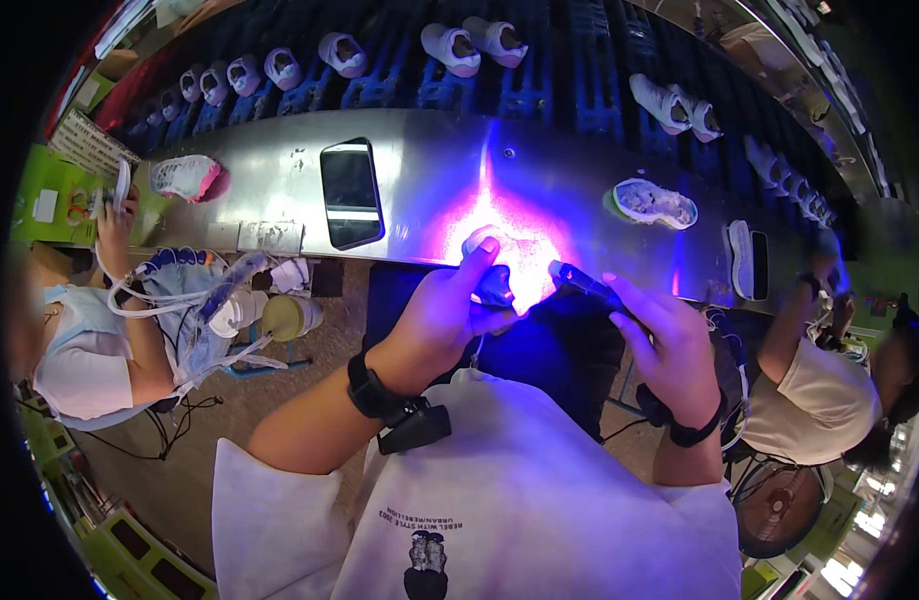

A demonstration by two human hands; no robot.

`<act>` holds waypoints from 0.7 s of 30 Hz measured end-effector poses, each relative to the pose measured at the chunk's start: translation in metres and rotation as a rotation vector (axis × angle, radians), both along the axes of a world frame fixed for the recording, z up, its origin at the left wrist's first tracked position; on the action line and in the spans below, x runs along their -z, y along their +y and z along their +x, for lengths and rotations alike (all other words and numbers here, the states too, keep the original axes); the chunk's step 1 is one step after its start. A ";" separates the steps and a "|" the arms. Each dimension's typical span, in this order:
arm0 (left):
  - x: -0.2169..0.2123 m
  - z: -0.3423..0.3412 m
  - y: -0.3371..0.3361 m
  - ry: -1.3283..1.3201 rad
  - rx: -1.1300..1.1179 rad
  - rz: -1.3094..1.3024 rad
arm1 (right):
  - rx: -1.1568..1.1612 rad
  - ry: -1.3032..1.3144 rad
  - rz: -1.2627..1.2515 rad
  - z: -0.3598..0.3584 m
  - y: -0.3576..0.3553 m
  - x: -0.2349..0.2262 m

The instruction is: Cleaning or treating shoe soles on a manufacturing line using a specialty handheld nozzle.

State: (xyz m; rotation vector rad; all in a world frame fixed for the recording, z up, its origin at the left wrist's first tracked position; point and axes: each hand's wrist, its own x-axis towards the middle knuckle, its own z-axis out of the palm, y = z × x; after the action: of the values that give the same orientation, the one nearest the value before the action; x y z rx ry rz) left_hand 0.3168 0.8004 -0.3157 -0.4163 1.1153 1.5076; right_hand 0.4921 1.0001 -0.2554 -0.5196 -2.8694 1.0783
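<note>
My left hand (432, 325) is closed round what looks like a pale shoe (525, 262), held over the near edge of the metal table. Purple-white glare washes out most of its outline, and a dark part shows by my thumb. Between the fingers of my right hand (672, 345) is a slim black flashlight (584, 283), pointed left at the shoe. Its lit end is close to the glowing surface; whether they touch, I cannot tell. Both my wrists wear black bands.
A black phone (351, 195) lies on the metal table (420, 150), with shoe soles (657, 203) and a pink-and-white shoe piece (190, 178) farther along. Behind it, a dark slatted conveyor (390, 85) carries several white shoes (450, 48). Co-workers sit at left (105, 345) and right (815, 400).
</note>
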 end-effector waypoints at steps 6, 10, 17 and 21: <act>0.005 -0.004 -0.006 -0.350 -0.120 0.136 | -0.003 0.008 0.013 -0.012 0.000 -0.004; -0.002 -0.004 -0.004 -0.457 -0.081 0.212 | 0.002 -0.038 -0.008 -0.012 0.004 -0.001; 0.017 0.005 0.006 -0.876 -0.110 0.245 | 0.067 0.071 -0.099 0.002 0.014 0.019; 0.009 0.013 0.017 -1.047 -0.160 0.283 | 0.115 0.095 -0.185 0.014 0.016 0.030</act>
State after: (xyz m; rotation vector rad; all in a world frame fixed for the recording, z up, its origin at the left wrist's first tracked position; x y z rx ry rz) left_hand 0.3303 0.8171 -0.3250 -0.9592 0.0463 1.2648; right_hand 0.5056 1.0159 -0.2851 -0.6156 -2.6383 1.3175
